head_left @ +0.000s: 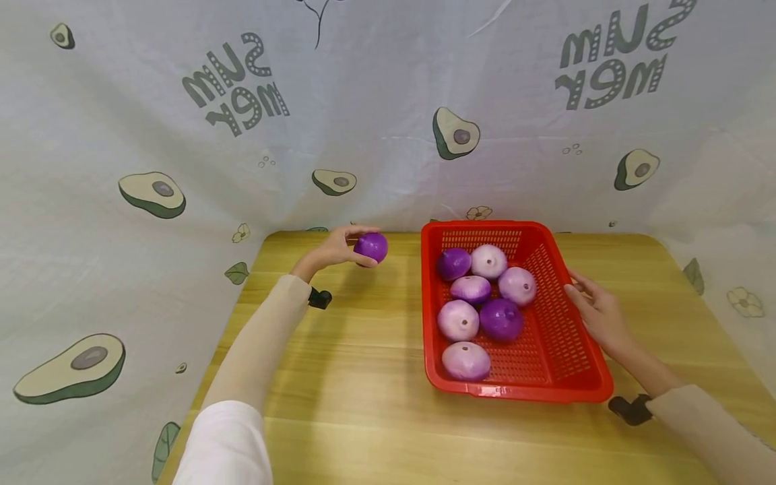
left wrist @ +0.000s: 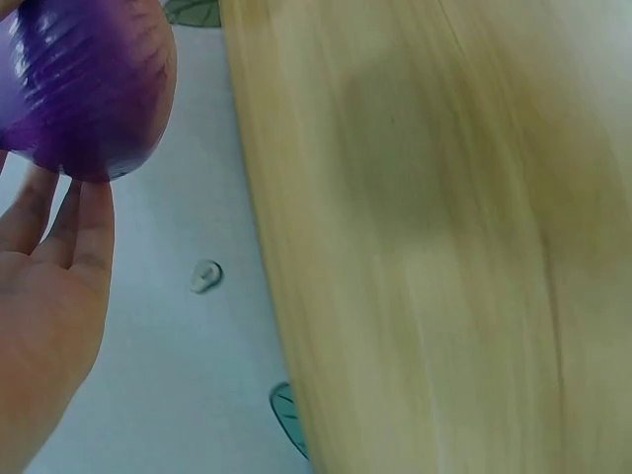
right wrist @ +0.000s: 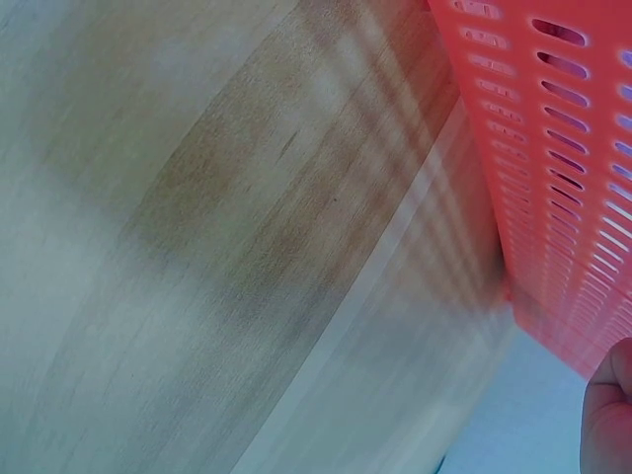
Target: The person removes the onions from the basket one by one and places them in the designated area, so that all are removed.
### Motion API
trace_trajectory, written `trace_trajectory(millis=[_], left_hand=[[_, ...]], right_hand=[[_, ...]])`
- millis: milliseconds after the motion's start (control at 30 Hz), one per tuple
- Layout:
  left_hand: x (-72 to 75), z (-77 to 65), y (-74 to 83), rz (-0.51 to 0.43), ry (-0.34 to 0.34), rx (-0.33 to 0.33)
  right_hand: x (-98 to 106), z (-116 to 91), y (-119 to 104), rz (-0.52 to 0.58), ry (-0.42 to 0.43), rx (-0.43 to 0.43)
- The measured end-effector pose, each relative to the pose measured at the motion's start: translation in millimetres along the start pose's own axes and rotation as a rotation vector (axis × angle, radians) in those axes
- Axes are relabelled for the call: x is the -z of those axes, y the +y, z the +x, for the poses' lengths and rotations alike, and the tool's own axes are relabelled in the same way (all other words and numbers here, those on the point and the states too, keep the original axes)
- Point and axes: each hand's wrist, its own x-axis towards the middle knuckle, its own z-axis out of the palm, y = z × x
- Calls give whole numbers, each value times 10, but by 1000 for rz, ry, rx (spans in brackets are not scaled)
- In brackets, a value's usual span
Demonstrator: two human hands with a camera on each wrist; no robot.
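My left hand [head_left: 337, 248] grips a dark purple onion [head_left: 372, 248] near the table's far left edge, thumb below and fingers over its top. In the left wrist view the same onion [left wrist: 89, 84] sits glossy against the fingers. To the right stands a red plastic basket [head_left: 427, 303] with slotted walls. Inside lie several onions, some dark purple like the one at the lower middle [head_left: 501, 319], others pale pink-white like the front one [head_left: 466, 362]. My right hand [head_left: 597, 313] holds the basket's right rim, thumb on the near side of the fingers.
The wooden table [head_left: 345, 404] carries the basket right of its middle. Behind it hangs a pale cloth [head_left: 376, 81] printed with avocados and lettering, meeting the table's back edge. Dark wrist straps [head_left: 319, 298] show on both forearms.
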Motion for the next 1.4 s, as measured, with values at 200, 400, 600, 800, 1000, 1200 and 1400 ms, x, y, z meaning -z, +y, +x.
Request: trace_trajectory(millis=[200,400,600,800,1000,1200,1400], left_hand=[[107,-70,-206,20,83,54],[215,-139,-369,8,151,134],[274,-211,-458,7,190,152],[313,-261,-540,5,213,170],[321,-287,-611,26,229,188],[311,-316,-659,93,243,209],[294,-372,-686,97,254,218]], right_hand=[[-3,8,-24,-3,2,-8],[9,13,-52,9,0,-18],[17,17,-68,8,-9,-25],[20,14,-68,-4,-18,-37],[9,7,-66,4,-15,-31],[7,-2,-57,4,-16,-33],[0,-12,-41,9,-15,-37]])
